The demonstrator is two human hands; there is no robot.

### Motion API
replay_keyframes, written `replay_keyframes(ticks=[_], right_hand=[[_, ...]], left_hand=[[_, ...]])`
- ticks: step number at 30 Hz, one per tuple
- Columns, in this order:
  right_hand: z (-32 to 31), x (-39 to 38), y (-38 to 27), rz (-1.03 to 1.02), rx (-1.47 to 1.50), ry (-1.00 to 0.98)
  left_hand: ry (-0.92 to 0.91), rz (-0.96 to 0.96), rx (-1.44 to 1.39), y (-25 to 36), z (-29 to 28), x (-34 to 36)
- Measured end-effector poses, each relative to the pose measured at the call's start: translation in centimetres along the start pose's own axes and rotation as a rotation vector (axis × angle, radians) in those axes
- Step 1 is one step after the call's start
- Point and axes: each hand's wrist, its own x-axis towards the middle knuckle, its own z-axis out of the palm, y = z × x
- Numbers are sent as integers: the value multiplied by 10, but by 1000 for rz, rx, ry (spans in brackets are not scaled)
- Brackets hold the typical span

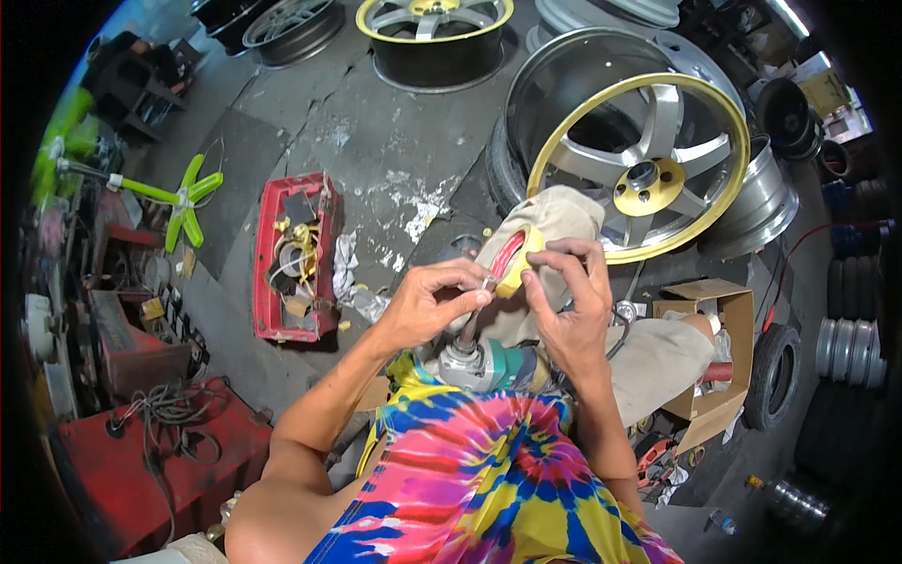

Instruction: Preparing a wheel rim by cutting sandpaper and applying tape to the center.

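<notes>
Above my knee, a roll of yellow tape [513, 280] with a red inner side is held between my hands. My right hand [575, 299] grips its right edge with thumb and fingers. At the roll's left side, my left hand [434, 303] has thumb and forefinger pinched on a small pale strip, perhaps the tape's end. A power tool with a silver head and teal body [512, 365] rests on my lap below the hands. Just beyond my knee leans a silver spoked wheel rim [663, 137] with a yellow outer edge and yellow centre.
A red bin [331, 273] holding scraps lies to the left, near a green-legged stand base [188, 199]. At lower left is a red cabinet [89, 451] with a coiled cable. More rims [437, 61], a cardboard box [738, 324] and a tyre [775, 376] surround me.
</notes>
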Motion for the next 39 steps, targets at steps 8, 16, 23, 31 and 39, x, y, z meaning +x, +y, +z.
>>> replay_keyframes(ticks=[8, 16, 23, 31, 39], right_hand=[[6, -7, -5, -42, -52, -143], [-2, -38, -5, 235, 86, -6], [49, -39, 20, 247, 535, -52], [-12, -28, -4, 157, 226, -268], [-7, -42, -11, 119, 19, -346]], left_hand=[[28, -40, 1, 1, 3, -5], [41, -42, -29, -5, 4, -13], [55, 33, 32, 1, 4, -9], [137, -94, 124, 13, 10, -19], [110, -103, 45, 10, 3, -25]])
